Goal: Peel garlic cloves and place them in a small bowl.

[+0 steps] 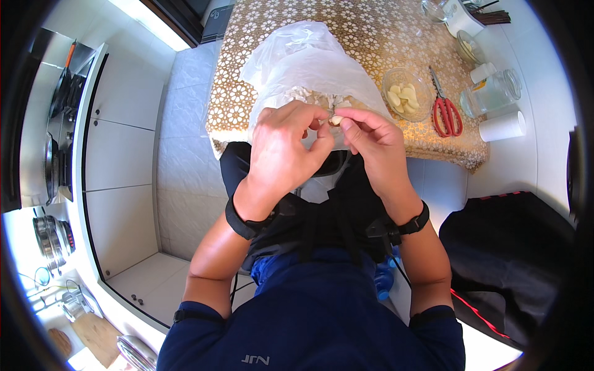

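Observation:
Between the thumb and index finger of my right hand [376, 141] is a pale garlic clove [337, 120]. The fingertips of my left hand [290, 141] are at the clove's left end; whether they pinch its skin cannot be made out. Beneath both hands lies a white plastic bag [320, 69], spread over the table edge, with papery garlic skins [301, 94] on it. To the right of the bag, a clear glass bowl [389, 79] holds several peeled garlic cloves [403, 96].
Red-handled scissors [448, 116] lie beside the bowl on the flower-patterned tablecloth [380, 28]. Along the wall stand a glass jar [492, 92], a white cylinder [502, 126] and another glass bowl [468, 46]. A counter with pans [60, 92] runs along the left. A black cover [506, 250] is at right.

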{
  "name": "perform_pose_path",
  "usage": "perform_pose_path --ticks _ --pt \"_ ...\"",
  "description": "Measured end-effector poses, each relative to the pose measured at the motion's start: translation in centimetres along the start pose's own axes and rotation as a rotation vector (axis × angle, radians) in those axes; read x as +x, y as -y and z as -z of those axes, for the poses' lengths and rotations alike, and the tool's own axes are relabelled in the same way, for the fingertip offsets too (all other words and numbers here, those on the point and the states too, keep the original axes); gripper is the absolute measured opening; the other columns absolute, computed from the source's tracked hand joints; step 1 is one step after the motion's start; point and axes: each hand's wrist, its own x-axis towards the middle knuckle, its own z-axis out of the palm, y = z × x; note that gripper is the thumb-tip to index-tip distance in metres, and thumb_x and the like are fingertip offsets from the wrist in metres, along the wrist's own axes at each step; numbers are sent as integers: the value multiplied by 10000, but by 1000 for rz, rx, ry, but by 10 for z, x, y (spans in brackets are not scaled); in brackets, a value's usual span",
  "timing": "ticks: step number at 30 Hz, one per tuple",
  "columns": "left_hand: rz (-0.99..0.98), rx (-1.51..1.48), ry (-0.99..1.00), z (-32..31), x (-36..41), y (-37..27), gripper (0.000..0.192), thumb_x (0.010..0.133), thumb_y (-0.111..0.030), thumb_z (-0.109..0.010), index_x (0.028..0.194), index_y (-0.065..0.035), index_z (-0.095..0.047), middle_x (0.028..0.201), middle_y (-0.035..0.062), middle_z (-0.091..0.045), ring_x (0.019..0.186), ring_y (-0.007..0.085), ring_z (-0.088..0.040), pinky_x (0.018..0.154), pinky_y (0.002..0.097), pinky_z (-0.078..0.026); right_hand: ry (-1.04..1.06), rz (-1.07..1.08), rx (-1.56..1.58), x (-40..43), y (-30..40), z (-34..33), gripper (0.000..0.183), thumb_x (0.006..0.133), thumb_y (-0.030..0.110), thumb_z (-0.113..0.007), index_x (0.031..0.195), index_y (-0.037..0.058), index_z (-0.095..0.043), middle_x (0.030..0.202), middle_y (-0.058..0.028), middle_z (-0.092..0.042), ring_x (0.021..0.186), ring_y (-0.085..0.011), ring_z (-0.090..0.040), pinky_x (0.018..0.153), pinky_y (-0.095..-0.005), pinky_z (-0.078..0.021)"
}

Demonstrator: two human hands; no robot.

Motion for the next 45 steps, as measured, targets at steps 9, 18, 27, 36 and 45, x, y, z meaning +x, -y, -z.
perform_pose_path --ticks 9,18,27,36,45 --pt "-38 2 9 -2 0 1 124 834 -80 -806 939 -88 -739 795 17 -715 657 174 -648 736 345 -475 -20 -3 2 -1 3 0 231 1046 83 -715 1262 15 -763 976 21 -723 842 -34 -603 731 -203 -493" --pt "-36 17 9 -1 0 3 135 808 -68 -808 909 -81 -721 791 23 -712 647 183 -646 743 348 -482 -1 -4 17 -1 2 -2 255 1038 52 -720 1282 -14 -746 1120 -32 -751 983 -66 -675 843 -226 -552" --pt "-3 61 17 -3 4 9 87 887 -71 -785 961 -42 -749 844 75 -722 673 213 -668 730 365 -503 -47 14 -69 -6 7 3 227 1033 56 -728 1246 -22 -752 1129 -33 -752 987 -70 -680 864 -227 -552" --pt "1 131 38 -8 7 12 113 941 -68 -747 1042 -22 -767 900 139 -734 723 318 -695 679 407 -538 -355 259 -364 10 26 89 185 995 132 -788 1129 4 -785 980 -17 -767 840 -72 -660 749 -246 -530" --pt "-97 250 134 -23 11 13 68 937 -106 -721 945 -44 -748 881 140 -726 788 373 -703 716 467 -557 -419 380 -970 24 10 122 178 956 117 -775 1096 8 -759 912 -96 -727 683 -181 -583 656 -339 -490"
